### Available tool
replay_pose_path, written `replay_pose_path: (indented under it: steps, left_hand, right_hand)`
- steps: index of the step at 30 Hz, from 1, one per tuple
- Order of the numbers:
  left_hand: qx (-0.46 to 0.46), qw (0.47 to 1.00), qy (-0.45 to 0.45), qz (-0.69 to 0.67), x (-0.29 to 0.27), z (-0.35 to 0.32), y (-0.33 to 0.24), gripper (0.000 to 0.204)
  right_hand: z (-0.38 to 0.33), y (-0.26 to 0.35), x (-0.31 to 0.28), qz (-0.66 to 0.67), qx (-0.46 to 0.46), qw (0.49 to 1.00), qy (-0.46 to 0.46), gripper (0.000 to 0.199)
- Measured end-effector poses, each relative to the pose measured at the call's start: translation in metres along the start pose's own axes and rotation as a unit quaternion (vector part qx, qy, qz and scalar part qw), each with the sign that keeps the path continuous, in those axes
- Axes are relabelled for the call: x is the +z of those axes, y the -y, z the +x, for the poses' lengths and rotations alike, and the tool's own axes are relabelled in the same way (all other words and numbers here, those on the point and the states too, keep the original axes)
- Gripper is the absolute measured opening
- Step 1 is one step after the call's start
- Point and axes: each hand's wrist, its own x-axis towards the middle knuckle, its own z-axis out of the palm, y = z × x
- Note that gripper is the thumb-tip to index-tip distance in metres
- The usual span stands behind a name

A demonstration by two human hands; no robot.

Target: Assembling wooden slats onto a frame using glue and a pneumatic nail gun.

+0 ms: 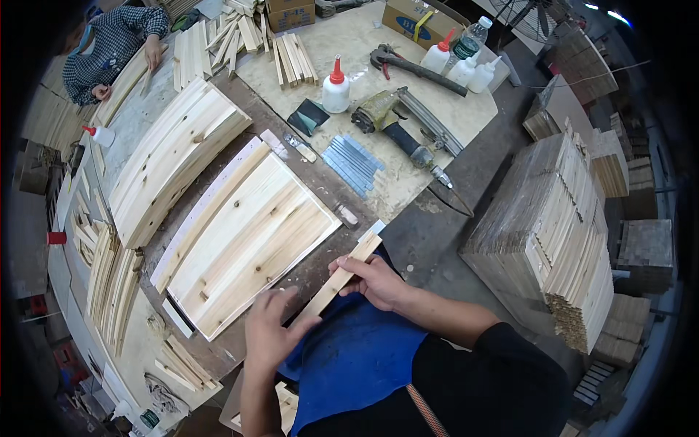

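Observation:
A narrow wooden slat point(341, 275) lies slanted at the near edge of the workbench, over my blue apron point(357, 357). My right hand point(375, 280) grips it around its middle from the right. My left hand point(271, 326) rests flat with spread fingers on the slat's lower end, beside a glued panel of pale boards point(247, 233) lying on the bench.
A stack of pale boards point(171, 156) lies further left. A nail gun point(389, 124), strips of nails point(352, 164), glue bottles point(335, 87) and a hammer point(408, 64) sit at the back. A tall pile of slats point(561, 226) stands to the right. Another person point(109, 51) works at top left.

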Motion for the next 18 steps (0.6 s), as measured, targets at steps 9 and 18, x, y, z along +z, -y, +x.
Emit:
replay_pose_path:
  steps: [9, 18]
  left_hand:
    - [-0.117, 0.987, -0.02, -0.109, 0.014, -0.035, 0.034, 0.036]
    - [-0.072, 0.986, -0.149, -0.028, 0.029, -0.049, 0.047, 0.032]
  right_hand:
    - [0.001, -0.017, 0.003, -0.065, -0.04, 0.992, 0.1, 0.033]
    - [0.015, -0.02, 0.011, -0.108, -0.022, 0.994, -0.004, 0.029]
